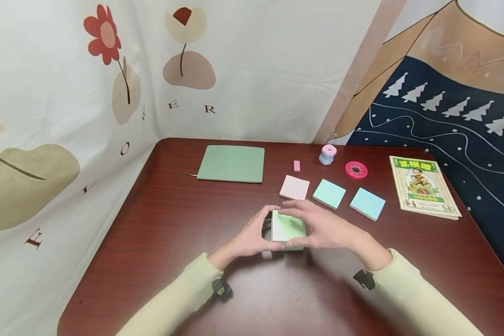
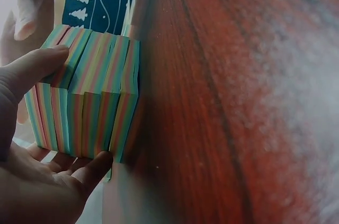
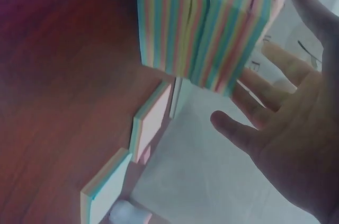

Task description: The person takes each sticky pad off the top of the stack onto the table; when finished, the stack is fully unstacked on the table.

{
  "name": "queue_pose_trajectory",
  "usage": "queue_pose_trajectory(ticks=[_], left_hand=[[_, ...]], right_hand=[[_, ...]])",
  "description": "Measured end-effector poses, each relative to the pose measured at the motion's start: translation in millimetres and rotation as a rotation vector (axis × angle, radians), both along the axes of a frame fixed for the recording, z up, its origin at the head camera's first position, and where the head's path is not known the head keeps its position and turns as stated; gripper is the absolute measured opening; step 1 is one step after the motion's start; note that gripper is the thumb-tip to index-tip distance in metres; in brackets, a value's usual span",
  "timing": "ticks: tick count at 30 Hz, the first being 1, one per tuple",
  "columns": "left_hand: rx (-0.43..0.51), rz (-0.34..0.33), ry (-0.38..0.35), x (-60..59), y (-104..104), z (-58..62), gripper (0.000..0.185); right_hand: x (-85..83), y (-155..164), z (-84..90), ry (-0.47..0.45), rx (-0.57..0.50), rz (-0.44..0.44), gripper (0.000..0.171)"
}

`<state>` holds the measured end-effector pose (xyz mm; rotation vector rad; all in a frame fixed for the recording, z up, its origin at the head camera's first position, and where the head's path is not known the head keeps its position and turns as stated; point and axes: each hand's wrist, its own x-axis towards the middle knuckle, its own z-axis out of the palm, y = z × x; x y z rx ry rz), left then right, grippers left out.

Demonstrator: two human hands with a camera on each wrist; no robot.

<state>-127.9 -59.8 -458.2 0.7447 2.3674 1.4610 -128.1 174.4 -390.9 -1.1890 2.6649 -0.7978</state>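
A tall stack of sticky note pads (image 1: 286,227), light green on top, stands on the table; its sides show pink, yellow, green and blue stripes in both wrist views. My left hand (image 1: 252,235) holds this stack (image 2: 85,94) from the left, thumb on one side face and fingers against the opposite one. On the other side is my right hand (image 1: 319,225), its fingers over the top edge in the head view. Seen from the right wrist, the right hand (image 3: 286,123) has spread fingers beside the stack (image 3: 204,28); whether any fingertip touches it I cannot tell.
Beyond the hands lie a pink pad (image 1: 295,187), a mint pad (image 1: 329,193) and a blue pad (image 1: 367,203). Farther back are a green notebook (image 1: 232,164), a small pink block (image 1: 297,166), a pink-and-blue spool-shaped item (image 1: 327,154), a red tape roll (image 1: 356,170) and a booklet (image 1: 424,187).
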Motion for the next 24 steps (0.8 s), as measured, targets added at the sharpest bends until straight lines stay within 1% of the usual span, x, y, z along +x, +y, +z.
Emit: queue_pose_trajectory(ticks=[2,5,11,19,24], left_hand=[[-0.011,0.004,0.003,-0.1,0.0,0.2,0.086],[-0.02,0.007,0.011,0.2,0.0,1.3,0.087],[-0.024,0.009,0.011,-0.2,0.3,-0.2,0.086],[0.003,0.0,0.006,-1.4,0.5,-2.7,0.084],[0.017,-0.008,-0.013,-0.1,1.0,-1.8,0.084]], right_hand=[[3.3,-1.9,-3.2,0.021,0.005,0.013,0.074],[5.6,-4.3,-7.4,0.021,0.029,0.006,0.075],[5.7,-7.5,-12.2,0.025,0.033,-0.017,0.069],[7.8,-7.6,-12.6,0.045,0.022,-0.046,0.065],[12.3,1.1,-10.4,0.065,0.008,-0.103,0.064]])
